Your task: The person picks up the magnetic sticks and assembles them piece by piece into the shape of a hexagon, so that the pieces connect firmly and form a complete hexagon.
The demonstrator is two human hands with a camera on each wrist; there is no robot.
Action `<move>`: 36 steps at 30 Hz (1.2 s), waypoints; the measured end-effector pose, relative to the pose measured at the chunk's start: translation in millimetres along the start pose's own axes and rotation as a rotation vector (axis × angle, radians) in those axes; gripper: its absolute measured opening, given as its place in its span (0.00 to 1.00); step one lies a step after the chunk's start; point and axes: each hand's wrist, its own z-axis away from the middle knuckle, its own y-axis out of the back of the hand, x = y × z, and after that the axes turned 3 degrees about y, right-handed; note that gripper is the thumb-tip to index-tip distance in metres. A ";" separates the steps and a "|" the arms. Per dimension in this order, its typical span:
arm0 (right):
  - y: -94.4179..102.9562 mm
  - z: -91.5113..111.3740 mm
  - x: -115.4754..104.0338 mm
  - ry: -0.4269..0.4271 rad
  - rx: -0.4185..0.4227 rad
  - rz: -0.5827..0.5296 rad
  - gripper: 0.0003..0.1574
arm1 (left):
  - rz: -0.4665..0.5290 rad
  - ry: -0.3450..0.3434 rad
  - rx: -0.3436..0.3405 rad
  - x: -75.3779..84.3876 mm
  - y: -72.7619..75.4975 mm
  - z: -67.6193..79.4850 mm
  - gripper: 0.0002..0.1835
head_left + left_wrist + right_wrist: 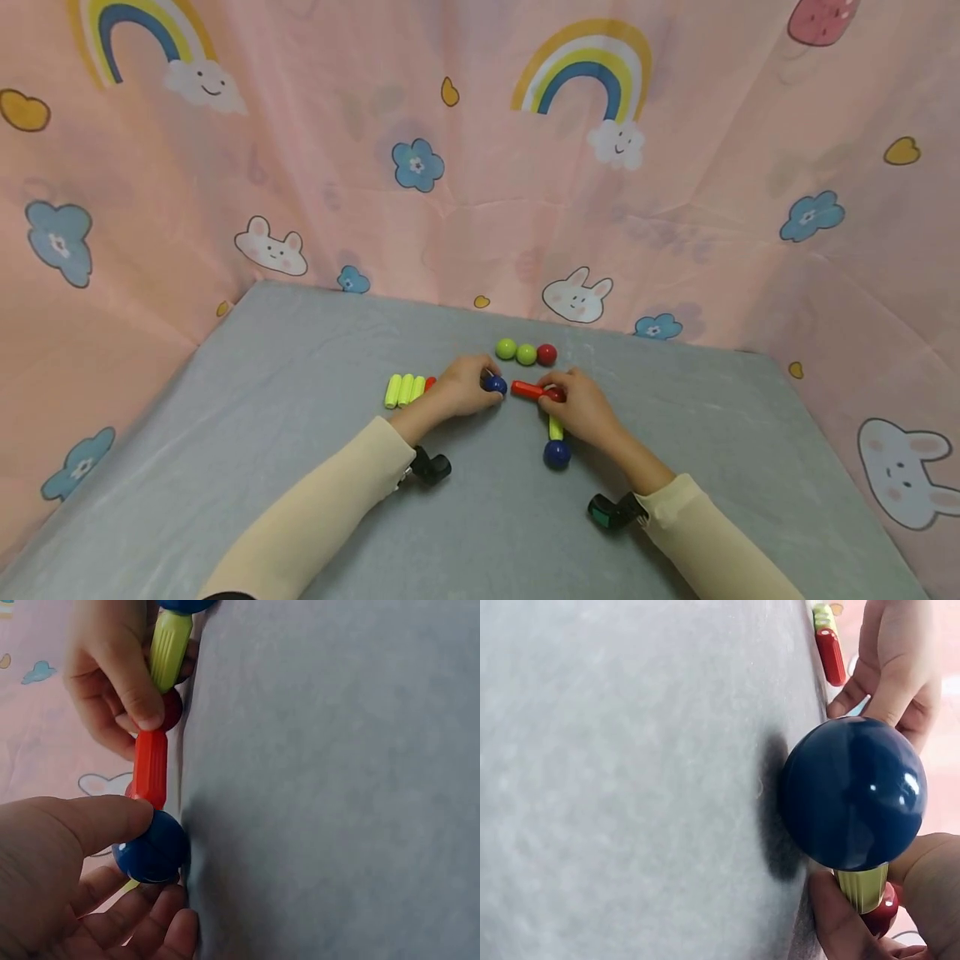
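Observation:
In the head view my left hand (463, 388) pinches a blue ball (496, 384) between thumb and fingers. Facing it, my right hand (588, 410) grips a red ball (554, 394), partly covered by the fingers. From that red ball a red stick (527, 389) points left toward the blue ball, with a small gap between them. A yellow-green stick (556, 428) runs from the red ball toward me and ends in a second blue ball (557, 454). This second blue ball (855, 793) looms large in the right wrist view, hiding part of both hands.
Beyond the hands, two green balls (516, 352) and a red ball (547, 354) sit in a row. Several yellow-green sticks (406, 390) lie side by side left of my left hand, beside a red stick (430, 383). A patterned pink curtain (465, 242) borders the grey tabletop (315, 358).

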 end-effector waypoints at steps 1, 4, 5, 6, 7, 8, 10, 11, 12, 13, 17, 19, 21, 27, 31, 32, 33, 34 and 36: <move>-0.1 0.1 -0.6 0.002 0.002 0.004 0.15 | -0.001 -0.001 -0.001 0.5 -0.8 0.1 0.16; -0.2 0.4 -2.6 0.008 0.005 0.008 0.14 | 0.003 0.000 -0.002 1.3 -2.5 0.3 0.16; -0.2 0.5 -3.1 0.010 0.005 0.008 0.14 | 0.004 -0.002 -0.002 1.4 -3.0 0.3 0.16; -0.2 0.6 -3.4 0.013 0.005 0.010 0.14 | 0.006 -0.002 -0.002 1.5 -3.1 0.2 0.17; -0.2 0.7 -3.6 0.017 0.006 0.011 0.14 | 0.005 -0.003 -0.001 1.5 -3.2 0.3 0.17; -0.2 0.9 -3.8 0.021 0.006 0.012 0.14 | 0.009 -0.002 -0.003 1.3 -3.3 0.4 0.17; -0.3 1.0 -3.7 0.032 0.005 0.020 0.14 | 0.015 0.000 -0.005 1.1 -3.2 0.6 0.16; -0.3 1.1 -3.8 0.038 0.004 0.023 0.14 | 0.018 0.000 -0.005 0.9 -3.2 0.8 0.16; -0.5 1.1 -3.5 0.043 0.002 0.029 0.14 | 0.022 0.000 -0.005 0.8 -3.0 1.1 0.16; -0.6 1.1 -3.4 0.051 0.001 0.034 0.14 | 0.023 -0.003 -0.005 0.5 -3.2 1.4 0.16; -1.0 0.9 -3.5 0.116 0.002 0.068 0.13 | 0.012 -0.033 -0.007 -0.2 -3.8 2.8 0.16; -1.5 0.1 -4.4 0.170 -0.010 0.089 0.14 | 0.008 -0.051 -0.018 -0.4 -4.4 4.1 0.16; -2.1 -0.8 -6.3 0.216 -0.033 0.095 0.14 | 0.010 -0.060 -0.031 0.1 -4.2 6.2 0.17; -4.0 -1.1 -10.3 0.234 -0.075 0.067 0.14 | 0.017 -0.066 -0.030 0.5 3.4 20.5 0.19; -4.7 -0.6 -9.1 0.194 -0.074 0.057 0.13 | -0.021 -0.073 0.011 -2.5 15.2 35.4 0.20; -4.6 -0.4 -8.5 0.184 -0.074 0.056 0.13 | -0.028 -0.072 0.021 -3.5 18.6 39.4 0.20; -4.5 -0.3 -8.1 0.174 -0.075 0.055 0.13 | -0.039 -0.074 0.030 -4.9 21.7 43.3 0.21; -4.1 -0.1 -7.8 0.165 -0.075 0.054 0.13 | -0.045 -0.076 0.038 -6.2 24.8 46.9 0.21; -2.8 0.7 -7.4 0.155 -0.073 0.049 0.13 | -0.063 -0.082 0.055 -9.2 30.6 53.1 0.22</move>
